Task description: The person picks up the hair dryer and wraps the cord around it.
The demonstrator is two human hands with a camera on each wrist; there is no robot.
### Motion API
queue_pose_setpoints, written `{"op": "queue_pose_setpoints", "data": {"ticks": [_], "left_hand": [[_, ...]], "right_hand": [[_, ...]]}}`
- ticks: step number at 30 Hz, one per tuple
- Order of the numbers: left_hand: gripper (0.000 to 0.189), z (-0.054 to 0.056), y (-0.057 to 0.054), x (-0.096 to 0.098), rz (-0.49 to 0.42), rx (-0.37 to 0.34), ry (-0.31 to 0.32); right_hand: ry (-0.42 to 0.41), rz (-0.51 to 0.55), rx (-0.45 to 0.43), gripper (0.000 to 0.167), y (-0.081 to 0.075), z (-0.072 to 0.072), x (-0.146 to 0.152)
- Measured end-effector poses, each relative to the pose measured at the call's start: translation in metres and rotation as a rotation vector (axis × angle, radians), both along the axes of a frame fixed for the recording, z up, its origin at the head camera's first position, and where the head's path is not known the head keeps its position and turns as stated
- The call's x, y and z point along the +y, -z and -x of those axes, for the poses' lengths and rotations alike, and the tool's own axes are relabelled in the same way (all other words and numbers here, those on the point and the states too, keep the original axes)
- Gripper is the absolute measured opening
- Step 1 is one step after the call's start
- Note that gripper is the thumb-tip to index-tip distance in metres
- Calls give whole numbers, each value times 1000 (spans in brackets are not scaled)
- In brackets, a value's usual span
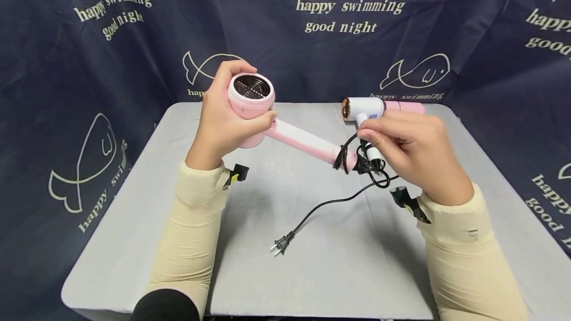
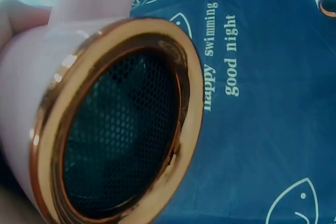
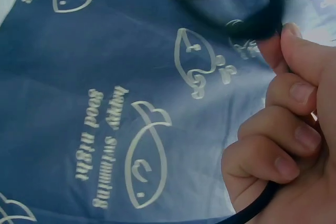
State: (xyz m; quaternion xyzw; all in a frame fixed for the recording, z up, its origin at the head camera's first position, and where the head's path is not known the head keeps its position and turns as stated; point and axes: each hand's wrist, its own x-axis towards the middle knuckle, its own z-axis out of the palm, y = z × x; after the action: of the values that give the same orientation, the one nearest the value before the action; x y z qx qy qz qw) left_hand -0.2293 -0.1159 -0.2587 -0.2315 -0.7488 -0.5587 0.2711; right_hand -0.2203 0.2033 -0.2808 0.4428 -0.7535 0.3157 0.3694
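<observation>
My left hand (image 1: 218, 113) grips the head of a pink hair dryer (image 1: 305, 143), thumb across its side, black rear grille facing up. In the left wrist view, the gold-rimmed nozzle (image 2: 118, 129) of this dryer shows its mesh. The dryer's handle slants down to the right. Loops of black cord (image 1: 341, 157) wrap around the handle's end. With thumb and forefinger my right hand (image 1: 408, 150) pinches the cord; in the right wrist view, the cord (image 3: 257, 203) also passes under its curled fingers. A two-pin plug (image 1: 282, 243) is at the cord's free end, low in the middle.
Behind my right hand, a white hair dryer (image 1: 363, 108) with a copper-coloured rim lies at the back right of the grey table (image 1: 250, 271). A pink cylindrical part (image 1: 406, 107) is beside it. Dark blue curtain (image 1: 276, 53) with fish prints hangs around the table.
</observation>
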Motion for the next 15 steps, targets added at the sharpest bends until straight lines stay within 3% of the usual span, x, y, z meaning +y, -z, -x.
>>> {"op": "queue_pose_setpoints", "data": {"ticks": [6,8,11,15], "left_hand": [[65,-4,-2,-2,-33,120,67],[64,-6,-3,-3,-63,155,105],[65,-10,-6,-5,-126,185,162],[67,-13,-10,-6,-233,208,210]], "right_hand": [[-8,27,-127,2,11,19,4],[-35,42,-189,10,15,24,5],[-77,68,-294,23,20,26,5],[-102,92,-420,22,23,23,1]]}}
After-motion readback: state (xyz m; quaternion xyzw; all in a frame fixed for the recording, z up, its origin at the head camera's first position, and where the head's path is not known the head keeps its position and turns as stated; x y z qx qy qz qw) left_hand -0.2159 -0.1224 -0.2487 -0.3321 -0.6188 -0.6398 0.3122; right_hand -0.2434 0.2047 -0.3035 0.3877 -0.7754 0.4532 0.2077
